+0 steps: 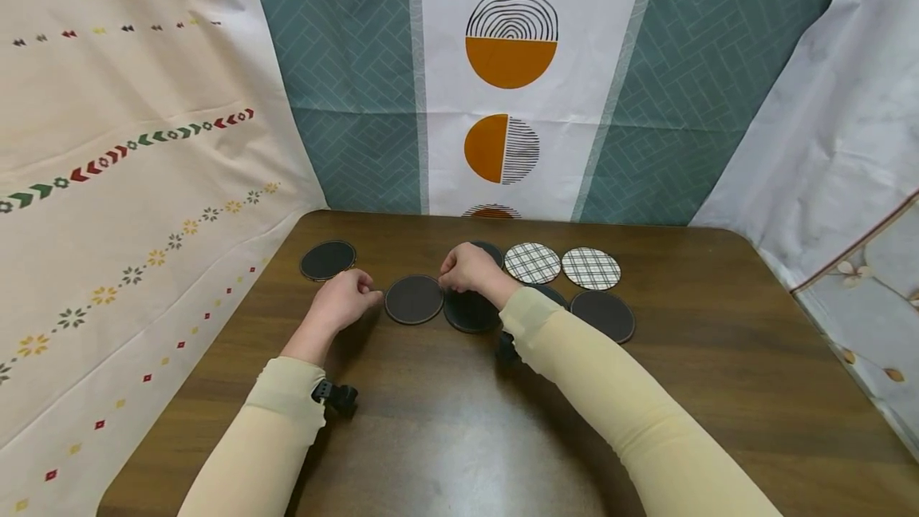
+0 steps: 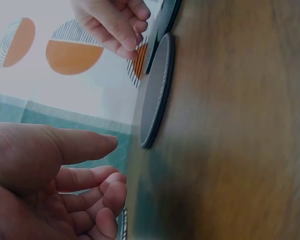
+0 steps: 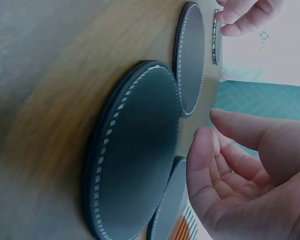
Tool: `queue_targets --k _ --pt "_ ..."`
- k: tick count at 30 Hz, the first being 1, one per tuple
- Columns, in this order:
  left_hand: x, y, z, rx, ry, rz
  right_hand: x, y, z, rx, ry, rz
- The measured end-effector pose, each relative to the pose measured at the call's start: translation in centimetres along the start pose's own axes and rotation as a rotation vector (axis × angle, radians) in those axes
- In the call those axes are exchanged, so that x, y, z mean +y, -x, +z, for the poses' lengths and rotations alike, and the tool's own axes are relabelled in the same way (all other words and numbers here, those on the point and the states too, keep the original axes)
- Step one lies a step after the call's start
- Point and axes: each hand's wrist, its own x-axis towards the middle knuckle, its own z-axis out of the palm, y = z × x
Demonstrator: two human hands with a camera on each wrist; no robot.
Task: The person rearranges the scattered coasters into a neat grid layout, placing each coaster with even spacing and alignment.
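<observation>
My left hand (image 1: 343, 299), fingers loosely bent and holding nothing, hovers between a black round coaster (image 1: 326, 258) at the far left and a dark brown coaster (image 1: 414, 300). In the left wrist view, a gap shows between its thumb (image 2: 87, 145) and the curled fingers. Over a dark green-black stitched coaster (image 3: 140, 145) hangs my right hand (image 1: 472, 268), also with nothing in its grasp. The brown coaster lies edge to edge with the green-black one. Behind the right hand, another dark coaster (image 1: 491, 250) is partly hidden.
Two white plaid coasters (image 1: 532, 263) lie side by side at the back. The right wrist partly covers a dark coaster (image 1: 551, 294), with a brown-black coaster (image 1: 605, 317) right of it. Cloth hangs behind the wooden table (image 1: 431, 437).
</observation>
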Motion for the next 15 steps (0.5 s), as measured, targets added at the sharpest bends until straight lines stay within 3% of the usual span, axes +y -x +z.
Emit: queue_targets --k 6,7,13,14,15 --pt "2.2 2.7 -3.6 -0.025 -0.014 -0.034 -1.1 -1.0 0.3 0.011 -0.007 -0.013" --pt "1.3 2.3 -3.5 0.003 -0.017 -0.009 -1.3 -1.1 0.4 0.010 -0.006 -0.017" --pt "0.4 2.3 -5.1 0.042 -0.075 -0.023 -3.0 -1.8 1.0 0.023 -0.040 -0.046" --pt "1.2 2.8 -5.8 0.021 -0.083 -0.055 -3.3 -2.0 1.1 0.025 -0.048 -0.050" --pt "1.2 2.9 -6.1 0.024 -0.091 -0.060 -3.5 -2.2 1.3 0.026 -0.053 -0.053"
